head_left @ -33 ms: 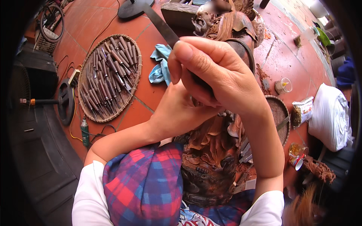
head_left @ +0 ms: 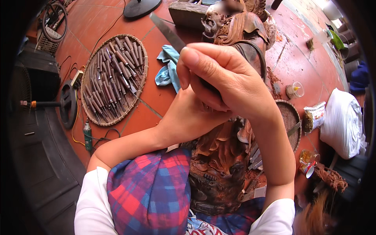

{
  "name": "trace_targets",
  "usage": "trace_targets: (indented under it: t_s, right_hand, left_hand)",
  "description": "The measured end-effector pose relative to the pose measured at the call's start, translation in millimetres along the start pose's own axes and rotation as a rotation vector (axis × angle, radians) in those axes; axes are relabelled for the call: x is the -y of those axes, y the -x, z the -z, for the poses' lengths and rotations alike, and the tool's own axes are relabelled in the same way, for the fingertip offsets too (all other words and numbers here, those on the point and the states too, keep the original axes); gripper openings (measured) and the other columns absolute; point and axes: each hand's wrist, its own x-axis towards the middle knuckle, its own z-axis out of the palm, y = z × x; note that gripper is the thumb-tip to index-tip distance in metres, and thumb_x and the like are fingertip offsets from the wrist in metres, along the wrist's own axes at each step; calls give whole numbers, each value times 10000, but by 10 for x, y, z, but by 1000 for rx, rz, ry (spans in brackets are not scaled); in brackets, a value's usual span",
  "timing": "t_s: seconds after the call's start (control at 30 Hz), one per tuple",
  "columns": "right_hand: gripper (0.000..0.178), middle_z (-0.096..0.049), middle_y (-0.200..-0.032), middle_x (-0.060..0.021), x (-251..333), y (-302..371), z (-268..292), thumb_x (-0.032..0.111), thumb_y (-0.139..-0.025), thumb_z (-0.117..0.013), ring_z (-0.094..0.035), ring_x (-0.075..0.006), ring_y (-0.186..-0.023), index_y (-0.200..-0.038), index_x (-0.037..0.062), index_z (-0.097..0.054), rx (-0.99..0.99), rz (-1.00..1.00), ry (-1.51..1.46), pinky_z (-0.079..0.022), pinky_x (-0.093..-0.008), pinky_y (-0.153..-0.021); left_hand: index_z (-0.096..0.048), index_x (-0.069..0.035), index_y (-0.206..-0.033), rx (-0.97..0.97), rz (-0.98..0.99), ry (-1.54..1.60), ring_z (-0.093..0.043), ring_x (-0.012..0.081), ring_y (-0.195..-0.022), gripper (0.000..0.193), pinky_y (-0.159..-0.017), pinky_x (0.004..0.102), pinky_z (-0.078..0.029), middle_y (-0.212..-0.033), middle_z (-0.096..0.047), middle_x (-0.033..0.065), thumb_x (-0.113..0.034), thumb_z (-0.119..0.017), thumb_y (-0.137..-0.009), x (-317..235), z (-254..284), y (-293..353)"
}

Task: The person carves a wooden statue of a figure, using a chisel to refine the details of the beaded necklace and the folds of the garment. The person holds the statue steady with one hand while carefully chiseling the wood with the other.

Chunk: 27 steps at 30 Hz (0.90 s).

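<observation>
My right hand [head_left: 221,76] is closed on a flat metal blade tool [head_left: 166,31]. Its grey strip with a rounded end points up and to the left past my thumb and forefinger. Something dark shows inside the curled palm; I cannot tell whether it is a handle. Just below, my left hand [head_left: 186,111] reaches in from the left, with its fingers hidden behind the right one. Both hands are over a dark brown wood carving [head_left: 219,156] with deep folds, which lies lengthwise between my plaid-covered legs and away from me.
A round woven tray [head_left: 144,84] of dark-handled carving tools lies at left, beside a light blue cloth [head_left: 168,72] and a green rotary tool [head_left: 87,137] with a cord. At right are a smaller basket [head_left: 298,113], a jar [head_left: 294,90], a glass [head_left: 306,156] and a white bundle [head_left: 342,123].
The blade's tip sits slightly lower and nearer my right hand than before. Both hands have barely moved.
</observation>
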Motion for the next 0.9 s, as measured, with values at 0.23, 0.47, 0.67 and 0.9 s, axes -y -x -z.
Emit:
trace_targets:
  t_s: [0.23, 0.47, 0.67, 0.9]
  right_hand:
    - [415, -376, -465, 78, -141, -108, 15, 367, -1033, -475, -288, -1, -377, -752, 70, -547, 55, -208, -112, -193, -191, -353]
    - [410, -347, -462, 92, -258, -164, 12, 367, -1030, -485, -257, 9, -367, -739, 81, -514, 56, -232, -144, -179, -184, -347]
    - [394, -352, -474, 90, -236, -161, 28, 341, -1028, -501, -264, 9, -374, -741, 72, -529, 89, -303, -140, -178, -188, -346]
    - [390, -387, -527, 98, -239, -116, -61, 324, -1027, -510, -304, 15, -429, -732, 71, -547, 88, -165, 56, -205, -184, -377]
  left_hand:
    - [-557, 10, -1088, -56, 100, 229, -629, 167, -987, 392, -830, 316, -515, -1006, -637, 83, -139, -768, -793, 58, -32, -52]
    - [-585, 30, -1023, -114, 133, 398, -645, 150, -913, 329, -777, 295, -523, -959, -652, 77, -127, -760, -792, 136, -64, -47]
    - [-581, 32, -1060, -171, 67, 368, -640, 162, -962, 332, -809, 310, -520, -1002, -651, 86, -137, -740, -822, 152, -133, -6]
    - [-542, 28, -1173, -98, -8, 252, -614, 190, -1055, 416, -877, 341, -507, -1135, -617, 115, -138, -728, -840, 271, -147, 76]
